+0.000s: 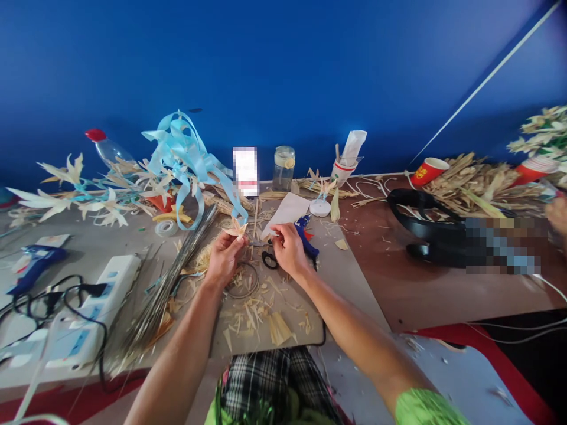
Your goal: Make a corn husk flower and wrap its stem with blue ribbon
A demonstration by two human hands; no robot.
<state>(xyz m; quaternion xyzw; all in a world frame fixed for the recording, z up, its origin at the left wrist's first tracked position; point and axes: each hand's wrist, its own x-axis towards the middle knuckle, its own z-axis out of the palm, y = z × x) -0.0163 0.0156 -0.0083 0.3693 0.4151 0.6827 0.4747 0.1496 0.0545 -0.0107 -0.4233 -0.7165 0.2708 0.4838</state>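
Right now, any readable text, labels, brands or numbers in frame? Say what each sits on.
No text reads clearly.
Red paper cup: yellow print, too blurred to read.
Power strip: blue markings, too small to read.
Glass jar: yellow label, illegible.
Upright item by the jar and black object at right: pixelated, unreadable.
Husk flower in the left hand, thin stem in the right hand: no print.

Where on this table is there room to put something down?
The bare brown tabletop between the cardboard and the black object is freest. A smaller grey patch lies between the power strip and the ribbon. Around the left hand, holding a flower, and right hand it is crowded with husk scraps, scissors and wires.
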